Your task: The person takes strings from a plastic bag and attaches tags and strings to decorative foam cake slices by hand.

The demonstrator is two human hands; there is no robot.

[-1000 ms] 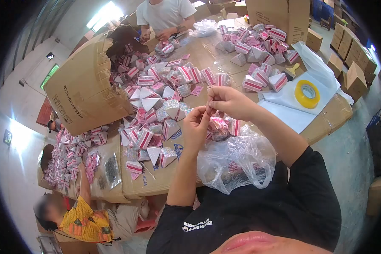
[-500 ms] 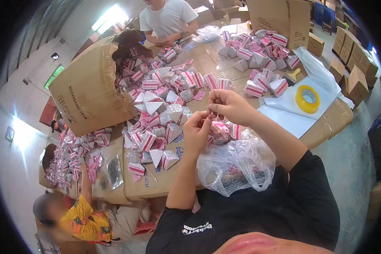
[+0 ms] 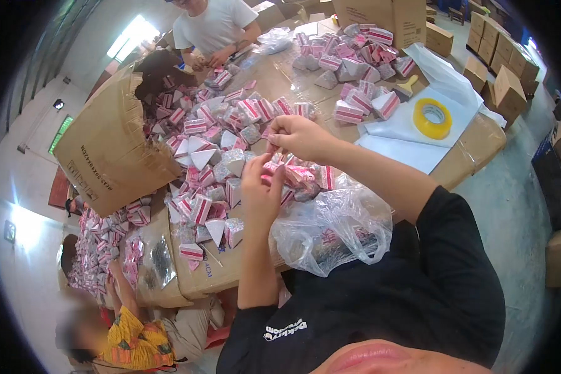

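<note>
1. Holds the left grip point(image 3: 260, 187) upright with fingers curled, just below the right grip point(image 3: 299, 138); cannot tell whether wide, narrow or closed on something small
2. Brings the right grip in from the right, with thumb and forefinger close to the left fingertips; cannot tell about any object between them, being too small and partly covered
3. Shows pink-and-white pieces point(image 3: 302, 174) just beside the left grip, partly hidden by the hands and overlapped below by a clear plastic bag point(image 3: 333, 230); hard to make out through the crinkles
4. Shows a large heap of striped wedges point(image 3: 215, 140) on the cardboard-covered table point(image 3: 474, 146), beyond and left of the hands, running into the dark mouth of a tipped carton point(image 3: 109, 149); too dim to make out deep inside
5. Rests a yellow tape roll point(image 3: 421, 121) on a pale sheet point(image 3: 411, 149), near a brush point(image 3: 406, 87)
6. Includes a person in a white shirt point(image 3: 212, 31), cut off at the top, and a person in a yellow top point(image 3: 134, 343), blurred at the head and reaching to small pieces point(image 3: 96, 249)
</note>
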